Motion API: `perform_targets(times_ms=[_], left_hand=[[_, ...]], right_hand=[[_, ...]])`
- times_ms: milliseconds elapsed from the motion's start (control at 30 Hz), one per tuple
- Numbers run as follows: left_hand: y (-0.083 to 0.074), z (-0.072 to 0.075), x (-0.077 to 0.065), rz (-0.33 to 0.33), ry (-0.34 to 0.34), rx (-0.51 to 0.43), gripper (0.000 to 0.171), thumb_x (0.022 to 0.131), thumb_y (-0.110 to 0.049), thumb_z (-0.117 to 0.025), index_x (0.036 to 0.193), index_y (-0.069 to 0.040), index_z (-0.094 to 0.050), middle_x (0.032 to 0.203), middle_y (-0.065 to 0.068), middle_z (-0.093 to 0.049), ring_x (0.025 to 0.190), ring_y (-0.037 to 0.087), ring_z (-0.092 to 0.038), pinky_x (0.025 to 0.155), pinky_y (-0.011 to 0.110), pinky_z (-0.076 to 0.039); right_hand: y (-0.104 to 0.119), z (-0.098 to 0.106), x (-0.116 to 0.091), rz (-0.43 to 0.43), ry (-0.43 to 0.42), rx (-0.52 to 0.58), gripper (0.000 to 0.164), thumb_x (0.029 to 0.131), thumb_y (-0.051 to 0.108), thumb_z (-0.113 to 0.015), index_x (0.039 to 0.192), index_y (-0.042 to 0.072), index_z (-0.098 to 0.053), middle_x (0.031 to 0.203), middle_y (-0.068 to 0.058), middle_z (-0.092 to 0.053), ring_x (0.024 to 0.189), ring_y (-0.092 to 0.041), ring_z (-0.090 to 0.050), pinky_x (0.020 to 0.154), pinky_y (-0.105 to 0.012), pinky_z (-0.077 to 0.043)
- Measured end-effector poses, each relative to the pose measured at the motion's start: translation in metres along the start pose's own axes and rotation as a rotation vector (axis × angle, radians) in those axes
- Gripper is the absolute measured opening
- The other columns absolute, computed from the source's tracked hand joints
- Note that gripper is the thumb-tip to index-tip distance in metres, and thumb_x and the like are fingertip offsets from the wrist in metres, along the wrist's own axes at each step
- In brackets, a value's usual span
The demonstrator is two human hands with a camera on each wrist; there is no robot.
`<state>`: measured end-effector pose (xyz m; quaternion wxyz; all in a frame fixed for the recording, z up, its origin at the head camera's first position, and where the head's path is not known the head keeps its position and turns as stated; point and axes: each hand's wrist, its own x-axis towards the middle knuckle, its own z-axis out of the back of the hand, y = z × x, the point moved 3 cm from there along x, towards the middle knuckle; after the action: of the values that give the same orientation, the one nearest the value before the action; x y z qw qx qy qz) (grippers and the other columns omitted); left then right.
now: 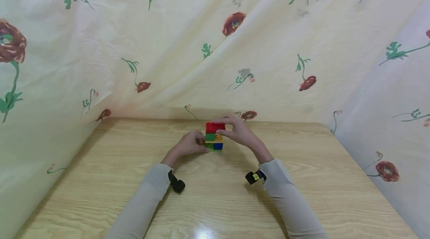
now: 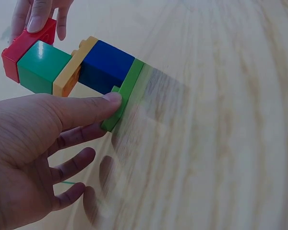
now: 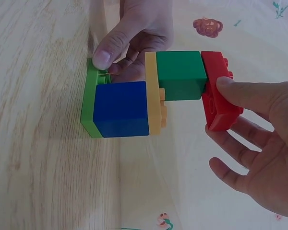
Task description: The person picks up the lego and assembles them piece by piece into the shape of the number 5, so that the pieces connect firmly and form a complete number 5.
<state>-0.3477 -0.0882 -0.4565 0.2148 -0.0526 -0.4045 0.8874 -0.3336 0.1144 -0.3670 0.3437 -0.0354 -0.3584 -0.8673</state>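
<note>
A stack of toy building bricks stands on the table between the two hands. From the bottom come a light green flat brick (image 3: pixel 88 108), a blue brick (image 3: pixel 121 110), a yellow flat brick (image 3: pixel 152 96), a green brick (image 3: pixel 180 74) and a red brick (image 3: pixel 220 112). Blue and green sit at opposite ends, giving a stepped shape. My left hand (image 1: pixel 190 143) pinches the light green brick at its stud-bare-of-brick end, thumb on top. Up at the top, my right hand (image 1: pixel 236 131) holds the red brick between thumb and fingers. Whether the red brick is fully pressed down is unclear.
The wooden table (image 1: pixel 208 201) extends around the stack. Close behind it hangs a flower-patterned cloth (image 1: pixel 188 56), which also runs along both sides. A black wrist camera (image 1: pixel 177 183) sits on the left sleeve, and another camera (image 1: pixel 255 176) on the right.
</note>
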Motion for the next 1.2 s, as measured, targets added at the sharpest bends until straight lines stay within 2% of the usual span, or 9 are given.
perform_targets(times_ms=[367, 700, 1200], left_hand=[[0.0009, -0.0003, 0.0018, 0.022, 0.005, 0.003, 0.024, 0.085, -0.020, -0.085, 0.106, -0.011, -0.079, 0.107, 0.001, -0.069, 0.098, 0.016, -0.059, 0.087, 0.034, -0.048], [0.0002, 0.0003, 0.0000, 0.000, 0.004, 0.009, 0.025, 0.085, -0.019, -0.084, 0.107, -0.009, -0.078, 0.106, 0.003, -0.070, 0.096, 0.016, -0.058, 0.084, 0.032, -0.048], [0.0008, -0.0009, 0.0009, 0.003, 0.003, 0.015, 0.022, 0.085, -0.020, -0.084, 0.103, -0.009, -0.078, 0.106, 0.002, -0.069, 0.096, 0.016, -0.057, 0.084, 0.032, -0.047]], right_hand=[[-0.0016, -0.0002, 0.0016, -0.004, -0.009, 0.000, 0.038, 0.092, 0.009, -0.074, 0.130, 0.009, -0.070, 0.127, -0.017, -0.066, 0.116, -0.033, -0.060, 0.093, -0.049, -0.055], [-0.0049, -0.0010, 0.0022, -0.049, 0.003, 0.017, 0.037, 0.093, 0.012, -0.075, 0.130, 0.011, -0.071, 0.129, -0.015, -0.065, 0.119, -0.032, -0.057, 0.094, -0.049, -0.054], [-0.0026, 0.0004, 0.0009, -0.013, 0.010, 0.006, 0.038, 0.093, 0.010, -0.073, 0.131, 0.008, -0.070, 0.127, -0.016, -0.065, 0.116, -0.032, -0.056, 0.093, -0.048, -0.053]])
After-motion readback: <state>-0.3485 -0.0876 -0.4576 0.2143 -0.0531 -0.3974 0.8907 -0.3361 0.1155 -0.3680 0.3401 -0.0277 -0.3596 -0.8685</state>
